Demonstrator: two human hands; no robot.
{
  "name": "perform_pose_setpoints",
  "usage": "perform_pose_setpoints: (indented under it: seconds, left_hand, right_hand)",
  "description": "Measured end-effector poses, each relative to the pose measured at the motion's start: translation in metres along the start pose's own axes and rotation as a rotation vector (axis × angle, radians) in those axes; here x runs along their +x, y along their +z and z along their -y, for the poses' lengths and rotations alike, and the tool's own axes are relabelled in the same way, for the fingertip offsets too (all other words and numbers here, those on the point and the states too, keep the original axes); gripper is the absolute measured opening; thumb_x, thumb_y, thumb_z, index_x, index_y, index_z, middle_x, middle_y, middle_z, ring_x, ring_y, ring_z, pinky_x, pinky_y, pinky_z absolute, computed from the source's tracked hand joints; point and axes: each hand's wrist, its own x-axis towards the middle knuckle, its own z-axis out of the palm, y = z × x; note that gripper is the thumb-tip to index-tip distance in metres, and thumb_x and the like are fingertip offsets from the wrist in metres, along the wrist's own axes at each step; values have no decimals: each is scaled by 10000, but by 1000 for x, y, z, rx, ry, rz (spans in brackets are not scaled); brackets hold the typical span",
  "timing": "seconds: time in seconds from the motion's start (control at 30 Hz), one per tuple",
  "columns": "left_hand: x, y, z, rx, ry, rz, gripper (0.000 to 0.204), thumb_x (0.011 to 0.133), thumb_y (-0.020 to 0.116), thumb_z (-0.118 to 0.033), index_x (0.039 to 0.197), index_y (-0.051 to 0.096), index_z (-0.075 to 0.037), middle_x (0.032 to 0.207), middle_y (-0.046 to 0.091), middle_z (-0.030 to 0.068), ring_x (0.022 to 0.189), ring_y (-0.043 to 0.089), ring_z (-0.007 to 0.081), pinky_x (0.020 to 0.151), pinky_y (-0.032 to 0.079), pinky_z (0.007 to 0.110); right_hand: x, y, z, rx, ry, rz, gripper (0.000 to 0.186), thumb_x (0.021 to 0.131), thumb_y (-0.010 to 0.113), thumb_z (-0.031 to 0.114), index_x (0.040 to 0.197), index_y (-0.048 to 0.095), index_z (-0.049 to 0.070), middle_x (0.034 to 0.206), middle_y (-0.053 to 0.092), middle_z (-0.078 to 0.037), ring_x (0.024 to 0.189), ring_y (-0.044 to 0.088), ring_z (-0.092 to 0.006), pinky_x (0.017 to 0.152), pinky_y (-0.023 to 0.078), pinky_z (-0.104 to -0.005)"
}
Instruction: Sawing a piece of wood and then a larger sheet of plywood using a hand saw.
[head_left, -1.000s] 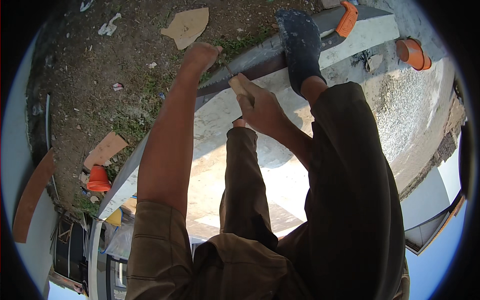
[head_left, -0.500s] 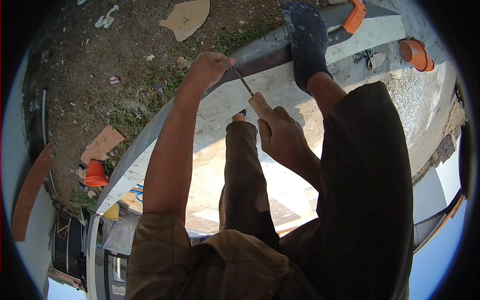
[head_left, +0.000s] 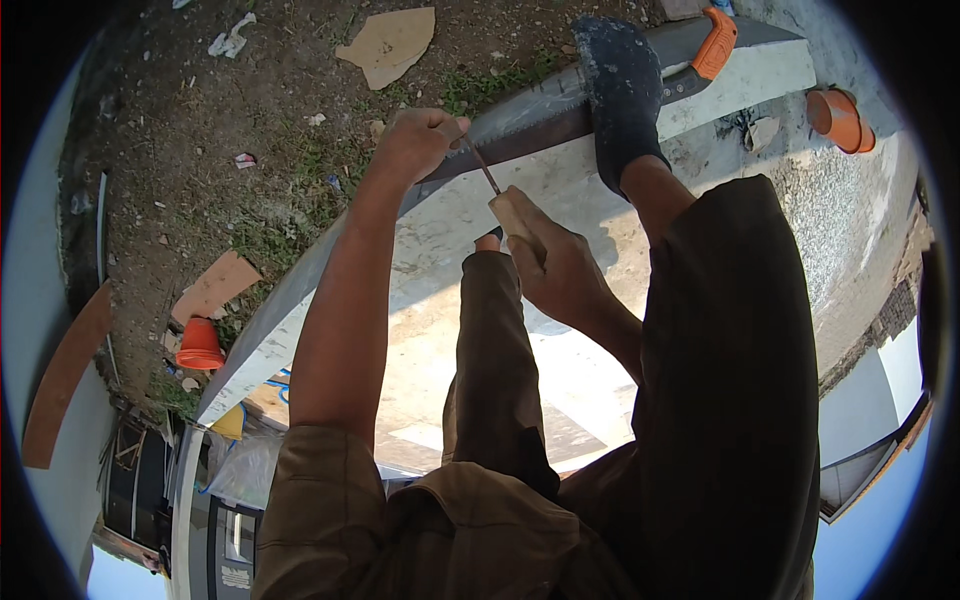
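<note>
Orange marks the handle (head_left: 714, 45) of the saw (head_left: 558, 134), which lies along the ledge (head_left: 745, 90), pinned under the right foot (head_left: 620, 90) in dark footwear. The right hand (head_left: 565, 275) has its grip clamped round the wooden end of a thin tool (head_left: 508, 208), likely a file; the left hand (head_left: 418, 145) has finger and thumb together at the tool's far end, near the end of the saw away from the handle. Whether metal touches metal there cannot be told. Work on the saw's edge looks under way: the saw is laid out and held down, and both hands are on the tool. How much has been dressed, and how much is left, does not show; the teeth are too small to judge.

The foot hides part of the saw, and the left hand seems to cover some of its end. An orange pot (head_left: 842, 120) lies near the handle; a red-orange tub (head_left: 201, 345) sits on the dirt (head_left: 200, 190) beside a brown board (head_left: 216, 288), with cardboard (head_left: 388, 48) beyond the left hand. None blocks the hands; the right leg (head_left: 735, 350) crowds the right forearm (head_left: 622, 335).
</note>
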Motion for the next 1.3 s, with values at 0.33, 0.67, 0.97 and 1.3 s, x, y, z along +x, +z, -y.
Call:
perform_pose_setpoints:
  seconds: [0.33,0.67,0.97,1.3]
  left_hand:
    - [-11,14,-2,52,24,-10,347,873,670,-396,836,704,-53,613,553,5,577,473,101,564,395,310]
    - [-17,14,1,-50,25,-3,303,881,660,-353,834,713,-58,634,578,4,594,487,92,579,408,308]
    - [26,18,13,156,22,-2,324,878,650,-356,789,698,-49,668,598,26,622,499,126,629,427,326]
    - [13,-3,-2,62,-47,-35,372,876,651,-403,763,679,-50,631,554,16,586,452,124,592,399,310]
  right_hand:
    - [-21,10,-3,62,10,-27,533,917,506,82,1414,355,-38,1220,565,-313,1104,603,-400,919,475,-387]
    - [-22,14,-5,26,24,-39,519,910,509,71,1399,378,-44,1218,567,-312,1105,604,-397,915,483,-380]
    - [3,12,-4,23,151,-5,511,920,503,114,1396,397,-39,1150,608,-297,998,654,-349,876,486,-355]
    - [13,-6,-12,-44,-130,3,514,894,539,87,1382,425,-23,1085,609,-320,972,639,-391,837,492,-391]
